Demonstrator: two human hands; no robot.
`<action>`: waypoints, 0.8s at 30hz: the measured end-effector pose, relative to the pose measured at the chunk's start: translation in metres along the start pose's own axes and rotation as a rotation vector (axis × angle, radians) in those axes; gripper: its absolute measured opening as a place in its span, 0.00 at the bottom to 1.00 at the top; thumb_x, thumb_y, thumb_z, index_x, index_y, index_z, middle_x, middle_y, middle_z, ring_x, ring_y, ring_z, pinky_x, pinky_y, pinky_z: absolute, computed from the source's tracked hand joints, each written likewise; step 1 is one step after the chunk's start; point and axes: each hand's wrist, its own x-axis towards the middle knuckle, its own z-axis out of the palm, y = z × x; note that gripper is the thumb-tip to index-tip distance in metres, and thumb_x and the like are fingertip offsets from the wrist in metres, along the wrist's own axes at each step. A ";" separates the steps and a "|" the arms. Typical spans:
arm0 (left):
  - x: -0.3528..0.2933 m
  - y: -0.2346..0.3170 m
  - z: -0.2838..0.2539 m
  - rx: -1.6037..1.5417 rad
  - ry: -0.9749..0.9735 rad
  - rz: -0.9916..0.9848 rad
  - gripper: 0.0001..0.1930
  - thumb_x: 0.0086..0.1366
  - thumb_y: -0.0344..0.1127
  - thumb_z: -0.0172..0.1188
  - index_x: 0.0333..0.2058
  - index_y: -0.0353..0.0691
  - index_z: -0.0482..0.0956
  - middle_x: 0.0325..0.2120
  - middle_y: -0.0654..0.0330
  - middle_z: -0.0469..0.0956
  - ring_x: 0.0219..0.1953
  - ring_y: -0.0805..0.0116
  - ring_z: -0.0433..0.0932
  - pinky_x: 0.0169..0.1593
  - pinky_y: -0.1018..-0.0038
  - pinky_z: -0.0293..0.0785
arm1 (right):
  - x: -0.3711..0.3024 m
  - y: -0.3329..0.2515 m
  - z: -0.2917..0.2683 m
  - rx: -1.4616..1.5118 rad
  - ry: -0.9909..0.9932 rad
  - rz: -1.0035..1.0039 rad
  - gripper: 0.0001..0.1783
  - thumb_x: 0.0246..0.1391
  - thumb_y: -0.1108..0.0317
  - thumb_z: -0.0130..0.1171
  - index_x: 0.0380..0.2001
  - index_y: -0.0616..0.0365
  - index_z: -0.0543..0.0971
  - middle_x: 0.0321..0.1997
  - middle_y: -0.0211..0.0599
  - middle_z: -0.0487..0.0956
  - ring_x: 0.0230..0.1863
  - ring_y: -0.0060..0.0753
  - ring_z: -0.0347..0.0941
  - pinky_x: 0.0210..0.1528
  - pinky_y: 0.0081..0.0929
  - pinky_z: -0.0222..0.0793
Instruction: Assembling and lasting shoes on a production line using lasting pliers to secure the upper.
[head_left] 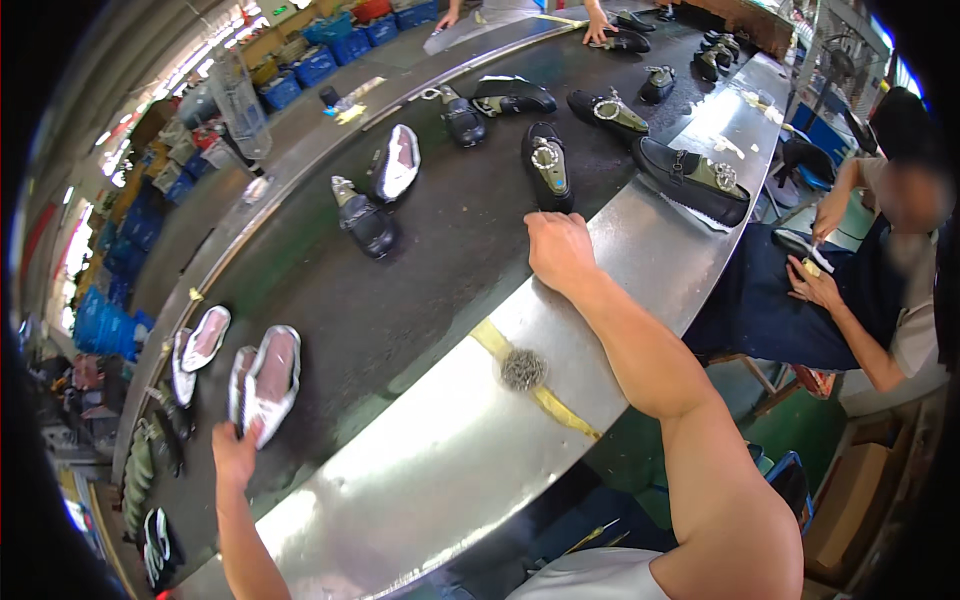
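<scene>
At the left of the head view, my left hand (235, 452) pinches the near end of a shoe (270, 375) lying sole up, its pinkish sole rimmed in white. A second shoe of the same kind lies against it. My right hand (562, 252) is closed at the near end of a black loafer (549, 168), which stands upright with a shiny round bundle in its opening; my fingertips are partly hidden there. A larger black loafer (692, 185) with a white sole edge rests to the right of that hand, on the metal rim.
A steel wool ball (523, 370) sits on yellow tape on the metal table edge (400, 470). More shoes, such as a black one (365, 220), stand on the dark belt. A seated co-worker (850, 260) handles a shoe at right; another person's hands (600, 25) show at the far end.
</scene>
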 end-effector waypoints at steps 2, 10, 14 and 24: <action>-0.070 -0.036 -0.029 -0.058 -0.024 -0.067 0.29 0.52 0.49 0.76 0.33 0.28 0.70 0.26 0.57 0.71 0.30 0.64 0.68 0.35 0.64 0.69 | 0.000 -0.010 -0.007 0.155 0.176 -0.077 0.08 0.56 0.71 0.53 0.38 0.57 0.79 0.38 0.39 0.83 0.43 0.42 0.78 0.48 0.47 0.68; -0.336 -0.070 -0.080 -0.050 -0.009 -0.025 0.27 0.53 0.48 0.73 0.32 0.26 0.72 0.53 0.32 0.68 0.50 0.38 0.70 0.56 0.57 0.67 | -0.237 -0.133 -0.117 0.640 -0.637 -0.717 0.08 0.58 0.66 0.52 0.35 0.58 0.75 0.31 0.48 0.77 0.36 0.54 0.76 0.39 0.49 0.71; -0.369 -0.054 -0.051 0.092 -0.021 0.246 0.51 0.53 0.48 0.72 0.66 0.23 0.55 0.69 0.29 0.46 0.73 0.33 0.42 0.73 0.50 0.41 | -0.401 -0.084 -0.123 0.510 -0.988 -0.858 0.17 0.61 0.56 0.56 0.43 0.58 0.75 0.42 0.44 0.77 0.46 0.47 0.75 0.46 0.46 0.71; -0.204 0.011 -0.031 0.001 -0.226 0.091 0.42 0.59 0.59 0.63 0.60 0.28 0.69 0.53 0.35 0.76 0.58 0.43 0.75 0.60 0.60 0.70 | -0.511 -0.025 -0.201 0.311 -0.919 -0.797 0.27 0.51 0.51 0.67 0.48 0.57 0.76 0.47 0.42 0.75 0.51 0.45 0.73 0.49 0.44 0.73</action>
